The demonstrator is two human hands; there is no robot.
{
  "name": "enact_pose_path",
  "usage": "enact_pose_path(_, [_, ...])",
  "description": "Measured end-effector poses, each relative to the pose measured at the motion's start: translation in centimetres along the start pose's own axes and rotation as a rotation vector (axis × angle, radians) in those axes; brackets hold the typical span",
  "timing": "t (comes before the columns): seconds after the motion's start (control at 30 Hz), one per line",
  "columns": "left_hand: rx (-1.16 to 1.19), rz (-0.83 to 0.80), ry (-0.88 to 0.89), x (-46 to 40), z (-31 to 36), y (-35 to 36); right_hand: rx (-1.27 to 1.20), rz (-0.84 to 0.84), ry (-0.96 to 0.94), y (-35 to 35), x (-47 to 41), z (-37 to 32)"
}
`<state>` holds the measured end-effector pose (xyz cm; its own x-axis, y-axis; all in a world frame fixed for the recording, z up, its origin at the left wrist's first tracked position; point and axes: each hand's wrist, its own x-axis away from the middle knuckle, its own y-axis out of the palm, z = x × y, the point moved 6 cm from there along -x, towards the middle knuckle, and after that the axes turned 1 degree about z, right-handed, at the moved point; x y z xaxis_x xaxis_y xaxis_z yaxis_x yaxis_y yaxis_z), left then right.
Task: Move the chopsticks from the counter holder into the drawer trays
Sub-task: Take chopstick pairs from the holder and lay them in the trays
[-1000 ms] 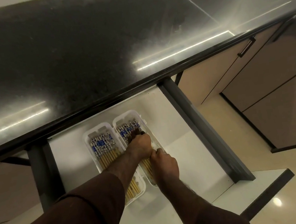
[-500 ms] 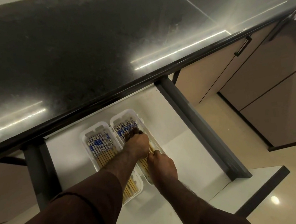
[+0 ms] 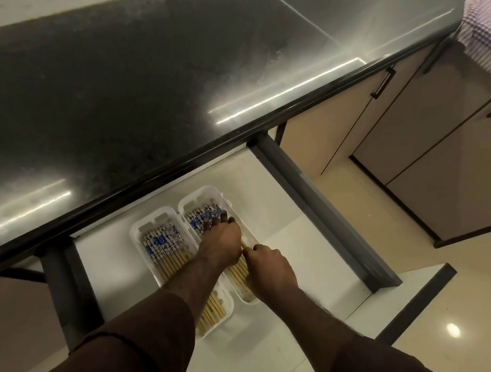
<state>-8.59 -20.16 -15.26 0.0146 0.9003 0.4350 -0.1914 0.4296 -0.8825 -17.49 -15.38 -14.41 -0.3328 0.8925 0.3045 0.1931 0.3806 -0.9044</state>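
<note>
Head cam: chopsticks [image 3: 239,270] run 11-to-5 in the right tray [image 3: 221,197]; left hand [image 3: 221,245] lies released on them, right hand [image 3: 269,268] pinches them, drawer [image 3: 282,212] floor open at 3.

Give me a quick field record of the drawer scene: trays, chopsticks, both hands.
drawer: open, below the counter edge
left tray: holds chopsticks, patterned ends toward the counter
right tray: holds chopsticks too, partly covered by hands
left hand: reaches across into the right tray, fingers spread flat on the chopsticks
right hand: at the right tray's near half, fingers curled at the chopsticks; grip hidden
cloth: striped, at the counter's far right edge
</note>
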Motion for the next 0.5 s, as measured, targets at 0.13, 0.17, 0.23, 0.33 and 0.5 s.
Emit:
enact_pose_path(0.13, [0.075,0.078,0.005,1.5,0.0,-1.9,-0.003,0.04,0.015,-2.4,0.6,0.4])
enact_pose_path(0.17, [0.104,0.084,0.004,2.1,0.0,-2.3,-0.009,0.058,0.019,-3.2,0.9,0.6])
enact_pose_path(0.23, [0.182,0.107,-0.001,3.6,0.1,-3.0,-0.016,0.096,0.015,-4.8,1.6,0.6])
enact_pose_path(0.33, [0.3,0.176,-0.007,6.3,0.0,-4.3,-0.022,0.152,0.003,-7.3,2.7,0.3])
enact_pose_path(0.5, [0.406,0.277,-0.061,12.5,0.4,-5.3,-0.051,0.235,-0.055,-10.3,5.8,-0.2])
